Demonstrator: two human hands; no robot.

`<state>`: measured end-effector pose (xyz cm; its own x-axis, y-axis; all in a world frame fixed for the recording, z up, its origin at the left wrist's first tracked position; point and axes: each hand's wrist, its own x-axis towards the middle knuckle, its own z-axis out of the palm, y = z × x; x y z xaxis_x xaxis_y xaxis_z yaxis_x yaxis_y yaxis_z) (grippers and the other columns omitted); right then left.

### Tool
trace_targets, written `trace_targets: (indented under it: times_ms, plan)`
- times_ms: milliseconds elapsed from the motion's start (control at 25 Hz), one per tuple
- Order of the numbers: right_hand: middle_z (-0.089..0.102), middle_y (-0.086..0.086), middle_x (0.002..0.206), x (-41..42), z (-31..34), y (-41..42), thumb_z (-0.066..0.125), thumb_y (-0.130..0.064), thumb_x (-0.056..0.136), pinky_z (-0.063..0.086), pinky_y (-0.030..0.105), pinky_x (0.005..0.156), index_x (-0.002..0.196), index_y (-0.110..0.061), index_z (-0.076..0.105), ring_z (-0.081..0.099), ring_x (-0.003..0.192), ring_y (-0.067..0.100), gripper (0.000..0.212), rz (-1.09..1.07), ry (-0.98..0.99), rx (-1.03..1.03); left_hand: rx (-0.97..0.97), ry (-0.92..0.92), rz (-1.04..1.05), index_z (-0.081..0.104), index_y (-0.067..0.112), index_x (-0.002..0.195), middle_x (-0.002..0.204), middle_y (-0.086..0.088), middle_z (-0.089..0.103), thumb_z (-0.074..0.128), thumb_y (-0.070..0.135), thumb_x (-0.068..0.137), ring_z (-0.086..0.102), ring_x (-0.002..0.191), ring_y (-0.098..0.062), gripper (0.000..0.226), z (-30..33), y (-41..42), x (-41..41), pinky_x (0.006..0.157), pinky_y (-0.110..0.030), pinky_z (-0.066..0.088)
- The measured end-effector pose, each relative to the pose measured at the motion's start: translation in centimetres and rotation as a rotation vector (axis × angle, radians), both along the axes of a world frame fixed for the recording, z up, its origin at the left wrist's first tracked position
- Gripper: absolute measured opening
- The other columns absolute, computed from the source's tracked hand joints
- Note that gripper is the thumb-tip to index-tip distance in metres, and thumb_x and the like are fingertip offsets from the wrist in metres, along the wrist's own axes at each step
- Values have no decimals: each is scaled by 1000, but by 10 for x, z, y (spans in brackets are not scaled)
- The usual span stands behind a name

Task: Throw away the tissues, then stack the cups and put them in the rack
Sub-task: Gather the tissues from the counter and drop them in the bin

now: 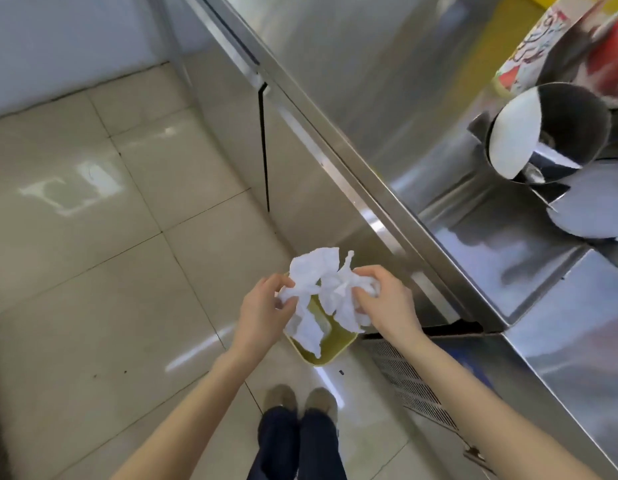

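Both hands hold crumpled white tissues (pixel 314 292) directly above a yellow bin (pixel 330 351) standing on the tiled floor (pixel 93 271) beside the steel desk (pixel 439 168). The left hand (pixel 262 313) and right hand (pixel 387 303) each have their fingers (pixel 364 271) closed around a wad. A steel cup (pixel 549 133) lies tipped on the desk.

- No word, brand or number can be read anywhere here.
- At two o'clock, the tall printed paper cup in red, white and yellow (pixel 529 53) on the steel counter carries dark looping marks that may be lettering, but they are too blurred to make out.
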<state>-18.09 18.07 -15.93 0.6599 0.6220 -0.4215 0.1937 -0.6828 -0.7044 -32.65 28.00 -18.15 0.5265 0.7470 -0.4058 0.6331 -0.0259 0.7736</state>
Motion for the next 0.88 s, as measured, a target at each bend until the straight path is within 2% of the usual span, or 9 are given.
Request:
trace_targets:
  times_ms: [80, 200, 360, 440, 560, 680, 800, 880]
  plan:
    - [60, 5, 105, 8, -35, 12, 52, -19, 85, 49, 32, 77, 108, -18, 51, 56, 96, 22, 22, 17, -11, -20, 12, 25, -13, 58, 19, 104, 102, -9, 59, 52, 10, 87, 60, 84, -28, 21, -34, 10, 10, 72, -35, 48]
    - [57, 3, 103, 16, -96, 24, 52, -19, 84, 44, 33, 74, 107, -18, 49, 51, 92, 20, 22, 83, -37, -123, 15, 58, -24, 60, 19, 111, 107, -9, 54, 46, 8, 89, 57, 87, -27, 28, -91, 15, 22, 74, -33, 48]
    - [53, 11, 111, 27, -186, 34, 52, -13, 83, 39, 32, 75, 106, -12, 52, 49, 93, 24, 22, 162, -60, -211, -23, 130, -46, 56, 15, 118, 127, -9, 46, 47, 13, 91, 51, 96, -22, 28, -171, 16, 35, 83, -29, 43]
    - [52, 13, 112, 30, -228, 33, 50, -10, 83, 38, 31, 73, 105, -11, 51, 47, 90, 24, 22, 171, -39, -263, -51, 189, -100, 53, 16, 120, 131, -6, 44, 50, 22, 91, 48, 93, -17, 30, -207, 15, 40, 81, -25, 39]
    - [53, 13, 114, 33, -293, 28, 46, -9, 84, 36, 29, 71, 104, -9, 51, 45, 86, 21, 20, 186, -11, -330, 27, 290, -211, 53, 18, 115, 130, -3, 46, 48, 30, 91, 56, 99, -22, 27, -262, 15, 49, 77, -25, 40]
    - [56, 11, 114, 36, -349, 22, 45, -9, 83, 37, 29, 69, 104, -10, 52, 46, 85, 21, 22, 166, 18, -370, 106, 362, -280, 52, 15, 112, 124, -3, 49, 45, 26, 93, 60, 95, -27, 23, -312, 15, 58, 66, -28, 39]
    - [55, 15, 116, 38, -397, 13, 46, -11, 86, 35, 28, 62, 107, -7, 51, 49, 87, 26, 22, 172, 44, -408, 214, 477, -425, 45, 17, 120, 124, -4, 49, 41, 24, 94, 60, 93, -29, 27, -356, 8, 68, 61, -30, 37]
    - [55, 17, 117, 38, -420, 9, 45, -11, 87, 34, 29, 68, 110, -6, 50, 51, 93, 29, 24, 163, 67, -435, 228, 521, -484, 43, 17, 123, 126, -4, 49, 39, 21, 95, 59, 96, -29, 29, -377, 2, 73, 61, -30, 39]
